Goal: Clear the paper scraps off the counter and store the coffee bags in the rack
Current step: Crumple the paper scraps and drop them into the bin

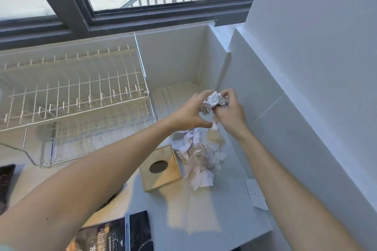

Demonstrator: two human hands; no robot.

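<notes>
Both hands hold one crumpled wad of paper (214,101) above the counter. My left hand (189,111) grips it from the left and my right hand (230,108) from the right. Below them a pile of white and beige paper scraps (199,157) lies on the white counter (228,220). A dark coffee bag (118,234) lies flat at the front edge, partly under my left forearm. Another dark bag (6,185) shows at the far left edge. The white wire rack (77,96) stands at the left under the window, with nothing in it.
A wooden tissue box (161,167) with a round hole sits just left of the scrap pile. A white socket plate (256,193) lies by the right wall. A white recessed bin (175,67) is behind the hands. The wall closes the right side.
</notes>
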